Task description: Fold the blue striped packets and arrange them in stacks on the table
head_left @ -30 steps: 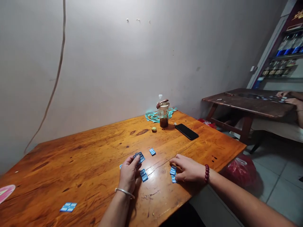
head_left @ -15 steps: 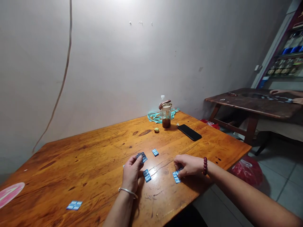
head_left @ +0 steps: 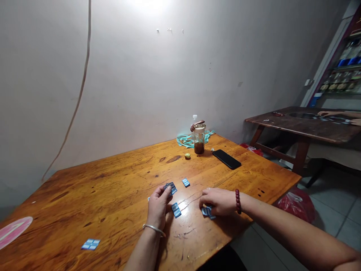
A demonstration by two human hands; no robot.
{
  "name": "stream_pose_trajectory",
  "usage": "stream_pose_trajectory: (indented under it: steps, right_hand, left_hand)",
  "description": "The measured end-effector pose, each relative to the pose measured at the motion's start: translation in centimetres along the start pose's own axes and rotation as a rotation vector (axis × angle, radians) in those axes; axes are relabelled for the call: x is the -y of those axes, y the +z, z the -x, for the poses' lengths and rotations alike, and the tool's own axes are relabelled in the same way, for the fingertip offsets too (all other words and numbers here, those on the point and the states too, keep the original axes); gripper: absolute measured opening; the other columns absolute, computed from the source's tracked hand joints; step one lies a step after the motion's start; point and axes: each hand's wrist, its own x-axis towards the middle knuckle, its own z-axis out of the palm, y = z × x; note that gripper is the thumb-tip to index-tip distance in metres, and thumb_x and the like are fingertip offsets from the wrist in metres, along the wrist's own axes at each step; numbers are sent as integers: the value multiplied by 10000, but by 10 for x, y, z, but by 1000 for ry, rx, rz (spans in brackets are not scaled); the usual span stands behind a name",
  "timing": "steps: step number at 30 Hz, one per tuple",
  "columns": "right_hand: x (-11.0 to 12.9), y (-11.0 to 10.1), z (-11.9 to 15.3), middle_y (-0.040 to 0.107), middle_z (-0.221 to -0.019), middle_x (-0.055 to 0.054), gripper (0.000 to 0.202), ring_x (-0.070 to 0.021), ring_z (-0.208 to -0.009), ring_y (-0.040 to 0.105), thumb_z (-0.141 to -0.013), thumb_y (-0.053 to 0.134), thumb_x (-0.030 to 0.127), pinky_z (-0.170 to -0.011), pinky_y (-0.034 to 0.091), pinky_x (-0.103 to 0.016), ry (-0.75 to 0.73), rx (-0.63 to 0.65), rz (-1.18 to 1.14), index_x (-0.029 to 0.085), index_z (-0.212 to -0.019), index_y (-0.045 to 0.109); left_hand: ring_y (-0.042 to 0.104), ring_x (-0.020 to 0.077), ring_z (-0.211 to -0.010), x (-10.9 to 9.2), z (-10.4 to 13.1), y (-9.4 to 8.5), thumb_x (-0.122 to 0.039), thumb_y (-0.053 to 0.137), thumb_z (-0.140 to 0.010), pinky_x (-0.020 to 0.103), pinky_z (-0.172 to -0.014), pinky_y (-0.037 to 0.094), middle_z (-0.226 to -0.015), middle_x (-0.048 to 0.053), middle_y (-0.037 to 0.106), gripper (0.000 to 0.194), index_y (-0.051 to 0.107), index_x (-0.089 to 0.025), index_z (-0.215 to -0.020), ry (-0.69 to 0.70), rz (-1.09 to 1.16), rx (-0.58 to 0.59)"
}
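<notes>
My left hand, with a silver bangle at the wrist, pinches a few blue-striped cards above the wooden table. My right hand, wearing dark red beads, is bent over other blue-striped cards near the table's front edge, its fingertips on them. Between the hands lies a blue-striped card, and another card rests farther back. A blue and white card piece lies at the left front. Part of a card edge shows just behind my left hand.
Toward the wall stand a jar of brown liquid, a black phone, a small yellow-green item and a turquoise strap. At the right, another person's hands are over a dark table. Red bags sit on the floor.
My right hand has shifted slightly left over its cards, which now look skewed and overlapping. My left hand still holds its cards. The whole view has moved a little.
</notes>
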Motion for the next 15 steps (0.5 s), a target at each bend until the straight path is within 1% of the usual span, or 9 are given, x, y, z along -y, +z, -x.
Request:
stream_pose_trajectory:
  steps: [3, 5, 6, 8, 10, 12, 13, 15]
  right_hand:
    - [-2, 4, 0, 576, -698, 4, 287, -118, -574, 466, -568, 609, 203, -490, 291, -202, 170, 47, -6, 207, -855, 621]
    - [-6, 5, 2, 567, -635, 22, 243, -103, -518, 438, -543, 623, 218, -449, 260, -195, 254, 82, -20, 203, -786, 624]
    - [-7, 5, 3, 564, -621, 25, 214, -101, -510, 432, -540, 625, 229, -442, 252, -194, 272, 87, -17, 201, -752, 623]
    - [-8, 4, 5, 565, -630, 20, 177, -107, -532, 437, -538, 626, 244, -451, 254, -196, 257, 67, 0, 195, -707, 618]
    - [-8, 3, 7, 573, -673, 9, 187, -119, -584, 456, -533, 629, 243, -479, 269, -200, 207, 27, 3, 190, -712, 615]
    - [-7, 2, 8, 577, -699, 7, 229, -121, -608, 466, -523, 634, 226, -492, 276, -199, 197, 6, -26, 194, -749, 614]
    - [-7, 2, 9, 576, -689, 12, 242, -119, -598, 465, -515, 637, 217, -487, 274, -197, 217, 10, -44, 196, -755, 615]
    - [-9, 2, 10, 557, -620, 28, 210, -107, -548, 446, -497, 641, 194, -466, 260, -195, 284, 33, -70, 197, -705, 618]
  left_hand:
    - [543, 98, -588, 0, 0, -1, -357, 701, -534, 216, -585, 432, -653, 3, 602, 296, 606, -132, -702, 6, -3, 2]
    - [541, 98, -593, 0, 1, -1, -354, 696, -544, 214, -587, 433, -656, 2, 598, 289, 605, -133, -707, 11, -5, 13]
    - [539, 96, -594, 0, 1, 0, -352, 693, -550, 212, -586, 432, -656, 0, 596, 283, 605, -134, -708, 11, -5, 22]
    - [536, 92, -591, -1, 2, 0, -350, 688, -559, 208, -583, 430, -653, -3, 593, 275, 604, -134, -707, 10, -2, 35]
    - [537, 93, -587, -1, 2, 1, -352, 689, -557, 208, -581, 429, -651, -4, 595, 278, 604, -134, -706, 6, 7, 38]
    - [537, 93, -583, -2, 3, 2, -355, 696, -543, 209, -581, 426, -650, -6, 598, 284, 606, -138, -703, 0, 13, 30]
    - [536, 91, -583, -2, 3, 2, -355, 698, -537, 207, -582, 424, -649, -10, 599, 283, 607, -142, -699, -2, 14, 26]
    - [533, 87, -582, -2, 2, 1, -353, 699, -533, 203, -583, 419, -646, -18, 599, 275, 606, -150, -693, -8, 13, 28]
